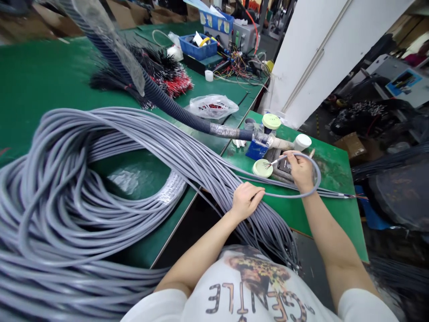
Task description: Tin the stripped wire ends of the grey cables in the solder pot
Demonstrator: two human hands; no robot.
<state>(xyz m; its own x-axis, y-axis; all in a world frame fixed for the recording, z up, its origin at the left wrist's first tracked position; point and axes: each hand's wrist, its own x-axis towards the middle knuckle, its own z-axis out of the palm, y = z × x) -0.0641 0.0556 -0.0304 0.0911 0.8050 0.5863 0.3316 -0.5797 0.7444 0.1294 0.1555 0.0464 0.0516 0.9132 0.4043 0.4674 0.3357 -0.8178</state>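
My right hand pinches a grey cable close to its stripped end. Thin loose wires fan out from that end, over a round pale-green tub. From there the cable loops around to my left hand, whose fingers are closed on it above a thick bundle of grey cables. Other cables with bared ends lie across the green bench to the right, beneath my right hand. A dark metal device, partly hidden, sits just left of my right hand.
A ribbed hose slants across the bench to a pale nozzle. Large cable coils fill the left table. Behind are black and red wire bundles, a plastic bag, a blue bin and a white pillar.
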